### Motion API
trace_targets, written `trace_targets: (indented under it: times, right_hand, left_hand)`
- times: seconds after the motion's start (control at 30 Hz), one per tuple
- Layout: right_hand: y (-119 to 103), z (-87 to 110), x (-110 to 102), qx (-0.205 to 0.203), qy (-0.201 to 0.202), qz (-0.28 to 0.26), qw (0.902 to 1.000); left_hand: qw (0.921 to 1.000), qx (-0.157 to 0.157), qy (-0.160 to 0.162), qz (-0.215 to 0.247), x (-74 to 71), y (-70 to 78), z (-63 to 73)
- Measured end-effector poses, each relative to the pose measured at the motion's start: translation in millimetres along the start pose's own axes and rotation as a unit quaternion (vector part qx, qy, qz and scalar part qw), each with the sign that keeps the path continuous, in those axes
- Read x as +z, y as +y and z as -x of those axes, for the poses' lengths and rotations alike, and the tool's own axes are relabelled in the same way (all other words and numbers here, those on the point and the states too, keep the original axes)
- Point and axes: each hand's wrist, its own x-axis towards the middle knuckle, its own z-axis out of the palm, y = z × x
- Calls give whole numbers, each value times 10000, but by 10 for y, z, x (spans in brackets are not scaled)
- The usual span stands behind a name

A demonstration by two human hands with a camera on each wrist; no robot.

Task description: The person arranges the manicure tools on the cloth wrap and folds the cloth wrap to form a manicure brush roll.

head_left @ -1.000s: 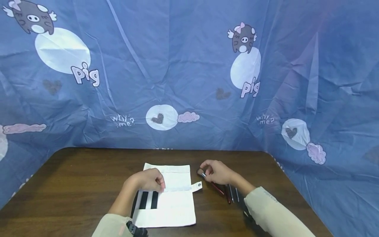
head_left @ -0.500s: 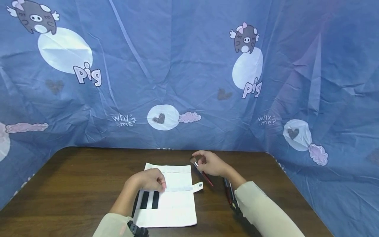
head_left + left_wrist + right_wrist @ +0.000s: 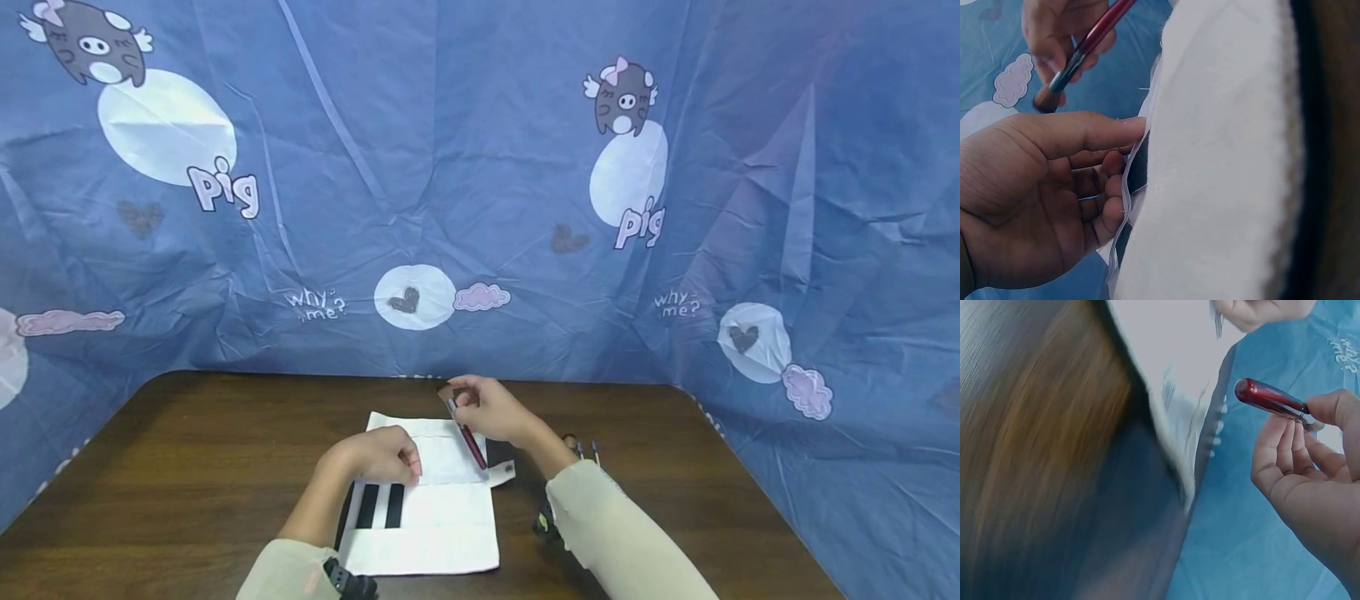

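The red-handled brush (image 3: 469,439) is held in the air over the upper right part of the white pouch (image 3: 438,512), bristles pointing away from the person; a second ago it was to the right of the pouch, near the other brushes. The right hand (image 3: 491,408), which has travelled left with it, pinches it near the metal collar between thumb and fingers. The left hand (image 3: 382,456) has stayed in place, thumb and fingers pinching the edge of the pouch's flap. Beyond the right sleeve (image 3: 615,525), the tips of other brushes (image 3: 596,452) now show on the table (image 3: 225,467).
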Motion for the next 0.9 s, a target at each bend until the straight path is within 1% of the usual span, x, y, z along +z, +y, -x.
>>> trace_targets:
  times: [0.17,0.3,0.43,0.53,0.7,0.77,0.9]
  right_hand:
    - [-51,-61,141,29,106,-258,9996]
    - [-73,-119,235,-25,301,-505,9983]
    - [-42,-180,313,-35,556,-662,9962]
    - [6,-216,359,-19,854,-631,9943]
    - [74,-264,414,-53,1394,-582,9885]
    - [96,-270,430,-29,1521,-576,9867]
    - [143,-274,456,99,1642,-581,9847]
  left_hand:
    - [10000,84,-42,33,2,-13,-15]
    - [9999,150,-46,62,-8,-15,-20]
    - [9997,219,-56,53,-13,-18,-20]
    - [9997,234,-59,41,-13,-19,-23]
    - [9998,181,-56,71,-16,-18,-21]
    - [9998,163,-55,81,-16,-16,-19]
    - [9999,140,-49,61,-14,-12,-24]
